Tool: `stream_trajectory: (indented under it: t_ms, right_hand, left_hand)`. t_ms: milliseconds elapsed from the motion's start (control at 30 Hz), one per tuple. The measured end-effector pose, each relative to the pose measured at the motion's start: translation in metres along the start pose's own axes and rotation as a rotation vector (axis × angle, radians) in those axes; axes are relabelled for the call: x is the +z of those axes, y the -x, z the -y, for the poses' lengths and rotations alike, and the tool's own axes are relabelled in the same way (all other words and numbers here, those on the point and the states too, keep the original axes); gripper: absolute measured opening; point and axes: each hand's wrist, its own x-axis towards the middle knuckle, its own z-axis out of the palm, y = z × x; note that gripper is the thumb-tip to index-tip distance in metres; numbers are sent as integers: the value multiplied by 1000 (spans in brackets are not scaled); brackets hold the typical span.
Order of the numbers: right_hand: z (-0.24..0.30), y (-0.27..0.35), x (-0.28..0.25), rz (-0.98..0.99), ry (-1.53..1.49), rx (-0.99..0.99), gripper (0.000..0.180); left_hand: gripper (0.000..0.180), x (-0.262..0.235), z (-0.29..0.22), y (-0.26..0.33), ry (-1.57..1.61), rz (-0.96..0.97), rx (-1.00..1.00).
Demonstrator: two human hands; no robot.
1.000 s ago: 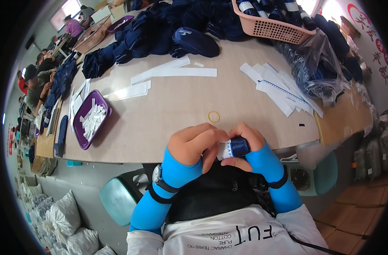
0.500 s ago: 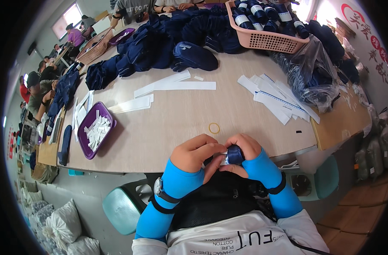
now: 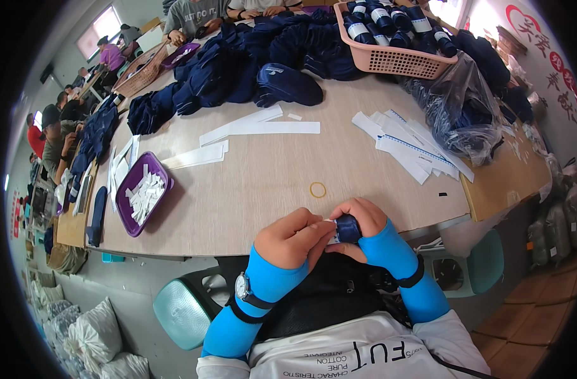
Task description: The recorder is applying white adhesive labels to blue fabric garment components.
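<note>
A small roll of dark navy fabric (image 3: 348, 228) with a white paper band is held between my two hands at the table's near edge. My right hand (image 3: 365, 218) wraps round its outer end. The fingers of my left hand (image 3: 291, 237) pinch the white band at the other end, partly hiding it. Just beyond my hands a yellow rubber band (image 3: 317, 189) lies flat on the table. To the left stands a purple basket (image 3: 170, 183) holding many small white paper pieces.
White paper strips (image 3: 273, 128) lie mid-table, with more strips (image 3: 415, 148) at right. Navy fabric pieces (image 3: 231, 72) are heaped along the far side. A pink basket (image 3: 396, 62) of banded navy rolls stands far right, beside a clear plastic bag (image 3: 462, 117). Co-workers sit opposite and at left.
My left hand has turned slightly, and its fingers have drawn together over the white band. The roll stays in almost the same place in my right hand.
</note>
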Motion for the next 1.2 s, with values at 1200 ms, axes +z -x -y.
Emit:
stream_trajectory:
  t_ms: [1200]
  right_hand:
    - [5,-4,7,-176,-22,163,42]
  left_hand:
    - [26,-14,16,15,90,163,94]
